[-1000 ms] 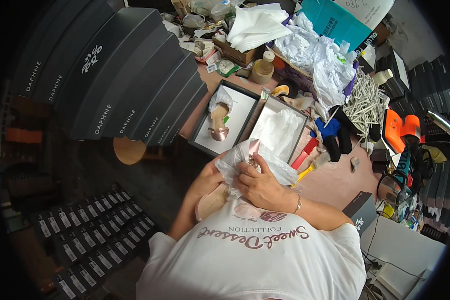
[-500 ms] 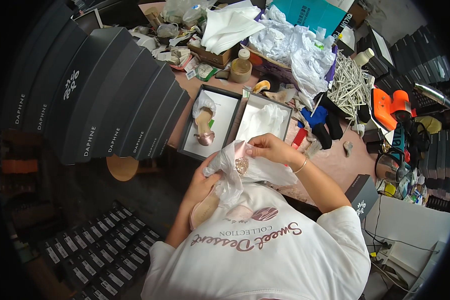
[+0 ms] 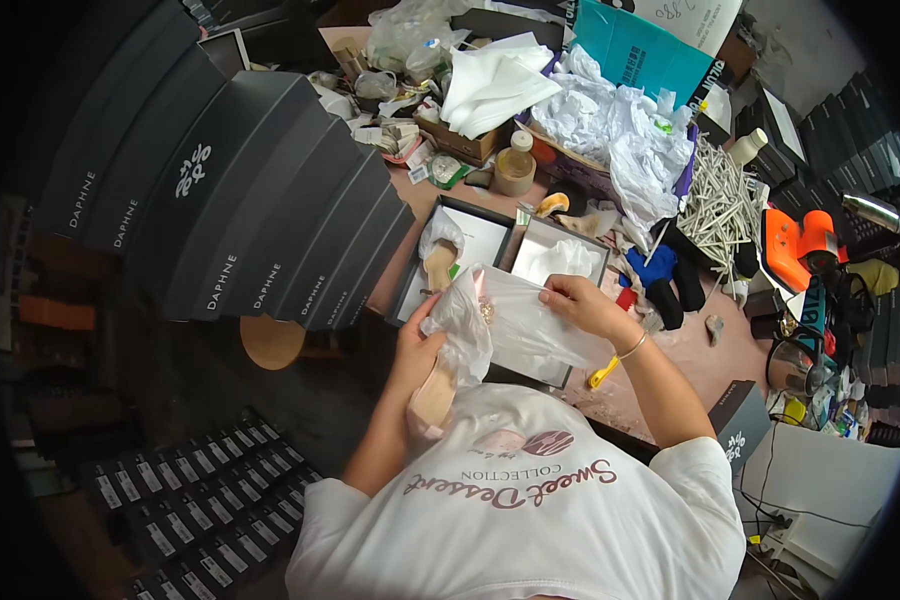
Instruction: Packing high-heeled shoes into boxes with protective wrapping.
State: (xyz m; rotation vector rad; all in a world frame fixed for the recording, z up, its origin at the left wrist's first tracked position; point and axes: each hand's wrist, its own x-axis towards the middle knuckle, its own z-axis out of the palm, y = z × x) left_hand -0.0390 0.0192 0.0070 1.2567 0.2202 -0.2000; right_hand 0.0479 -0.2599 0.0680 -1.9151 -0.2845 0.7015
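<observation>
My left hand [image 3: 417,345] grips a beige shoe [image 3: 435,392] by its middle; the shoe is partly inside a clear plastic bag [image 3: 515,322]. My right hand [image 3: 575,298] pinches the bag's upper edge and holds it stretched out to the right. A small shiny ornament on the shoe shows through the plastic. Just beyond my hands lies an open dark shoe box [image 3: 492,238] with white paper inside. A second beige shoe [image 3: 438,262], wrapped in plastic, rests in the box's left half.
A fanned stack of dark box lids [image 3: 250,230] stands at the left. The far table is piled with white tissue paper [image 3: 620,130], a small bottle [image 3: 516,166], a bundle of white sticks [image 3: 718,205] and an orange tool [image 3: 795,240]. Rows of dark boxes [image 3: 185,500] cover the floor.
My right hand has pulled the bag's edge out to the right and spread the plastic. The shoe in my left hand has tilted lower, toward my body.
</observation>
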